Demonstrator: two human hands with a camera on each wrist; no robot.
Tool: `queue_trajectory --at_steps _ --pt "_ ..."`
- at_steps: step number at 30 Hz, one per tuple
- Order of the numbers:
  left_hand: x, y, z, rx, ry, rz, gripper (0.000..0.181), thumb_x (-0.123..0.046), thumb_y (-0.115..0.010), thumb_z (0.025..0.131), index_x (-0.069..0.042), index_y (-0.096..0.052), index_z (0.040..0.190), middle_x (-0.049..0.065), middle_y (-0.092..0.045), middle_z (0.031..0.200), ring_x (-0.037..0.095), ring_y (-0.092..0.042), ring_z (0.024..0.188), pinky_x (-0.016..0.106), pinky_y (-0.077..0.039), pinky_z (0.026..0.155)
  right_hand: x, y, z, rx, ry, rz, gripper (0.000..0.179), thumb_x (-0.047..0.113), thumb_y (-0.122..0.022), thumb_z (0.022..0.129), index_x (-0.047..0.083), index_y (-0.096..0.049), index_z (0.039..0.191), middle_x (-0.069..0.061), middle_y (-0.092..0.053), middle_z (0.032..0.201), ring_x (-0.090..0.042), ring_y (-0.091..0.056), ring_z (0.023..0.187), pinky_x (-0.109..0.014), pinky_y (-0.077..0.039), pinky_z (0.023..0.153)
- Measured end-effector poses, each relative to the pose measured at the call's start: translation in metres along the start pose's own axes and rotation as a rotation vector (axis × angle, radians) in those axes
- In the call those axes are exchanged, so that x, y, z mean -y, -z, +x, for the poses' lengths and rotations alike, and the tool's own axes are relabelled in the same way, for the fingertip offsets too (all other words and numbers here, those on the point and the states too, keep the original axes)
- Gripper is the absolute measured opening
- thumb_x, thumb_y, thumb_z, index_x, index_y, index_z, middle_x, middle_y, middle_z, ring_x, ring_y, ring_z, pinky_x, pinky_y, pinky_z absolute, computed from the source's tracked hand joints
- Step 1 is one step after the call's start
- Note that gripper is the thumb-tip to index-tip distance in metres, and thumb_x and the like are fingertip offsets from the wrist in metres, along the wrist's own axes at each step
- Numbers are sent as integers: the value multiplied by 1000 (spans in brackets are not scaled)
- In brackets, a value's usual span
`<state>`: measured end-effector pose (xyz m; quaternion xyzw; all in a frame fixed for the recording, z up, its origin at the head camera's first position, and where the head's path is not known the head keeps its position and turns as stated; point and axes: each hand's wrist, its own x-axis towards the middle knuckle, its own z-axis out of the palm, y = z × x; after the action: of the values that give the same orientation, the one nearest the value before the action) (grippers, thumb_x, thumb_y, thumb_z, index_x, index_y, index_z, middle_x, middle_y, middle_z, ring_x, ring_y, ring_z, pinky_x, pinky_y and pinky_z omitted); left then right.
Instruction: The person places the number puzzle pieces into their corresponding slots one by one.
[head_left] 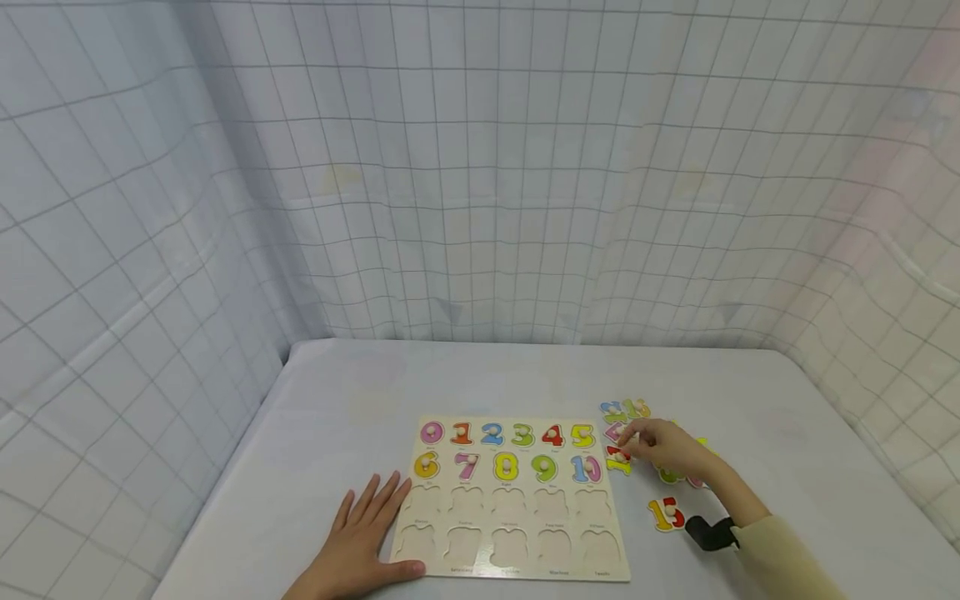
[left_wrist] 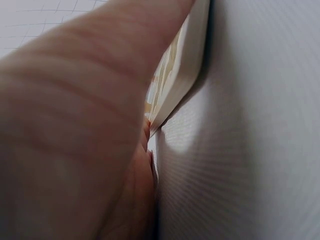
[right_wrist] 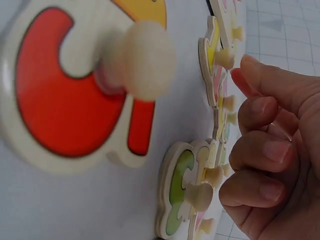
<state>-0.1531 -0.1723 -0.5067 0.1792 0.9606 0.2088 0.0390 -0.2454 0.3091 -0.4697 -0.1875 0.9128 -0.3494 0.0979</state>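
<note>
Near left: left hand (head_left: 360, 537) lay palm down at the near left corner of the number board (head_left: 487, 493), on the white surface (head_left: 330, 400). Its fingers were straight and spread beside and against the left edge, thumb at the near corner. Near half of the board: two rows of cut recesses.

Near right: cream sleeve (head_left: 780, 554) and a black band (head_left: 711, 533) at the right wrist. Just left of the band, the yellow-and-red 15 piece (head_left: 666, 514) lay flat, well apart from the fingertips.

Farther, right of the board: right hand (head_left: 670, 448), fingers curled, thumb and forefinger drawn close together. Directly under their tips, by the board's right edge, was the red-and-yellow piece (head_left: 620, 466). Could not tell whether they pinched its knob. A green-and-pink cluster (head_left: 672, 477) sat partly hidden behind the hand.

Far half of the board: numbers 0 to 10 seated, with knobs. Just beyond the fingertips, a pink piece (head_left: 614, 431); farther still, a blue-and-green piece (head_left: 612, 411) beside a green-and-orange piece (head_left: 637, 408). Far back: white checked curtain (head_left: 480, 250).
</note>
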Motion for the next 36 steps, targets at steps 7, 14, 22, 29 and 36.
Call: queue_trajectory --at_steps 7,14,22,29,36 --pt "0 2 -2 0 -7 -3 112 -80 -58 67 -12 -29 150 8 -22 155 34 -9 142 56 1 108 -2 -7 5 59 -10 35 14 25 -72 86 17 -67 96 3 -44 62 -10 -38 54 -21 -28 47" --pt "0 2 -2 -9 -18 -4 111 -79 -59 67 -12 -29 150 9 -22 155 35 -10 141 57 0 108 2 -6 5 58 27 -61 14 25 -72 86 17 -61 90 5 -42 63 -9 -38 54 -21 -29 48" --pt "1 0 -2 -12 -7 -8 112 -79 -59 66 -12 -30 150 9 -22 155 34 -10 142 56 1 108 24 -3 3 -3 63 -276 19 30 -68 89 19 -52 86 9 -42 62 -5 -36 51 -22 -27 46" --pt "3 -3 -2 -42 -20 -6 110 -79 -59 66 -12 -31 149 9 -24 155 34 -11 141 56 0 108 66 -34 17 14 161 -354 17 26 -65 91 19 -51 85 13 -43 57 -1 -35 47 -19 -26 43" --pt "0 0 0 8 -6 0 112 -81 -57 67 -13 -27 151 8 -21 156 33 -8 142 56 2 109 115 -91 45 57 240 -390 21 33 -64 90 21 -49 81 14 -43 59 -1 -39 50 -21 -30 45"
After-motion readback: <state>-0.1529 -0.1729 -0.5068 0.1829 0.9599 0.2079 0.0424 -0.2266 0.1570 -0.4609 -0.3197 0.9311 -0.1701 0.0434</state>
